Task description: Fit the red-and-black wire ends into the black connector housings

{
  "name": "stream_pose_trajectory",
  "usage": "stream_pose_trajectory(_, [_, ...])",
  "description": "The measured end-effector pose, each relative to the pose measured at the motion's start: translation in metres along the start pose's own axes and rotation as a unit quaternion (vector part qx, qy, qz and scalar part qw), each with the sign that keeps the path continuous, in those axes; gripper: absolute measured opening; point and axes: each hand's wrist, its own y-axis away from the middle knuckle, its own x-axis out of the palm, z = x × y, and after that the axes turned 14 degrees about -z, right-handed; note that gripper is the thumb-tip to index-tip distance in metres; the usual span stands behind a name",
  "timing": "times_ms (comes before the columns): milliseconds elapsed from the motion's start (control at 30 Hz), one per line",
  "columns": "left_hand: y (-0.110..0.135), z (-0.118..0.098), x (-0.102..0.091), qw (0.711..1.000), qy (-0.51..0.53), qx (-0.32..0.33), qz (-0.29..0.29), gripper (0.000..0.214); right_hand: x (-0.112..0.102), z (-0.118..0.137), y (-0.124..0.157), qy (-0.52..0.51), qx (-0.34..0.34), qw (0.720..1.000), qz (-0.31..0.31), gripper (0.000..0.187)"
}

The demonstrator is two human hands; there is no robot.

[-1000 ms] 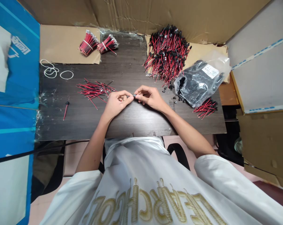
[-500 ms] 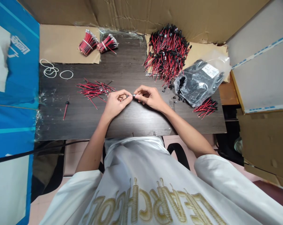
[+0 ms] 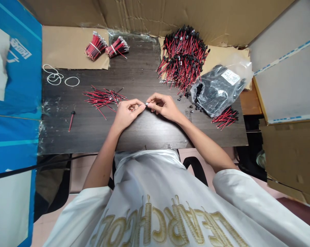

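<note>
My left hand and my right hand meet fingertip to fingertip just above the table. A small black connector housing with a shiny glint is pinched in my right thumb and index finger. My left thumb and forefinger are closed at its left side on what looks like a thin wire, mostly hidden by the fingers. Beside my left hand lies a loose heap of red and black wires. Spilled black connector housings lie to the right, by the mouth of a clear plastic bag full of them.
A large pile of red and black wires with black connectors sits at the back; a smaller bunch lies right. Two banded wire bundles, white rubber bands and a single connector-tipped wire are left. Cardboard walls enclose the table.
Both hands stay in almost the same place. The small connector between the fingertips has turned slightly, and more of its shiny side shows.
</note>
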Motion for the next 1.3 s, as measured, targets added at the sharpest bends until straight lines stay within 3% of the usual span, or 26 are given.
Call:
stream_pose_trajectory(433, [0.0018,0.0002,0.0003,0.999,-0.030,0.025,-0.020,0.030,0.0007,-0.0004,0.0011,0.011,-0.007,1.000,0.002,0.051])
stream_pose_trajectory(1033, [-0.0004,0.0014,-0.0011,1.000,-0.005,0.019,0.000,0.032,0.0030,-0.0004,0.0054,0.055,-0.092,0.994,-0.005,0.040])
stream_pose_trajectory(1300, [-0.0019,0.0042,0.0004,0.999,-0.018,0.044,0.000,0.027,0.0052,-0.0050,0.0025,0.057,-0.090,0.994,0.001,0.047])
